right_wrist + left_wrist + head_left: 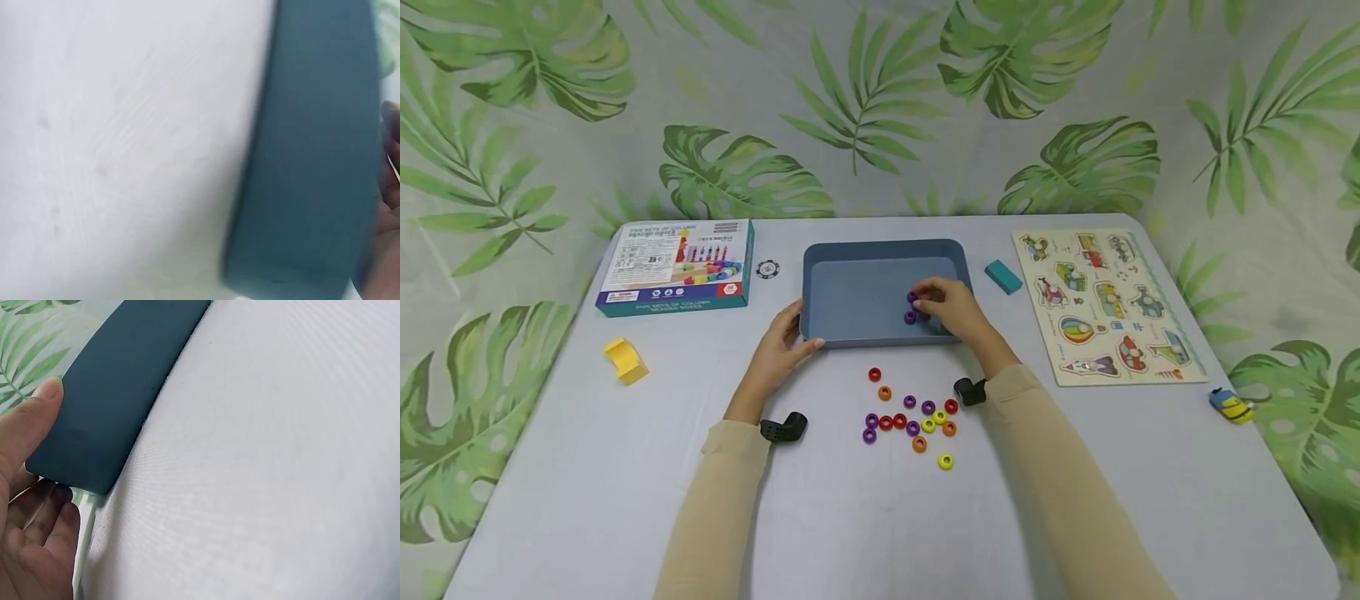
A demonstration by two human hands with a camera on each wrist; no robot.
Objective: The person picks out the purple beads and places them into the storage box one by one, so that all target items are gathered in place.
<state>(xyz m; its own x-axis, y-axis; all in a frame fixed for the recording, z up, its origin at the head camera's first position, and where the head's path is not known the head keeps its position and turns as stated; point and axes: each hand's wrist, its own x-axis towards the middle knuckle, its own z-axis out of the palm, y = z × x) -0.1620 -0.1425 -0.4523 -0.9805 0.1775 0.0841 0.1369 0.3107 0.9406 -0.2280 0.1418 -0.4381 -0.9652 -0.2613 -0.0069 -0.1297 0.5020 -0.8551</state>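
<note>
1. Sitting on the table (820, 533), here's the blue-grey tray (857, 300), far of centre: stiff-looking, likely light, smooth enough to skid if nudged. The best hold looks like a low wall or corner.

2. Both beige sleeves (718, 508) angle in from the near side, and the left hand (781, 342) has the tray's near-left corner: thumb against the near wall, fingers round the left end. A firm grasp there!

3. Across to the right hand (953, 308), arched over the near wall, fingertips down at the tray's right half. Pinching a bead or letting go? Cannot tell.

4. Loose beads (899, 421) lie scattered near of the tray: red, orange, yellow, purple. Probably light, hard and apt to roll; pinch the rims.

5. And the purple beads (910, 317), clustered right at those fingertips: tiny, probably slick, hardly fragile.
</note>
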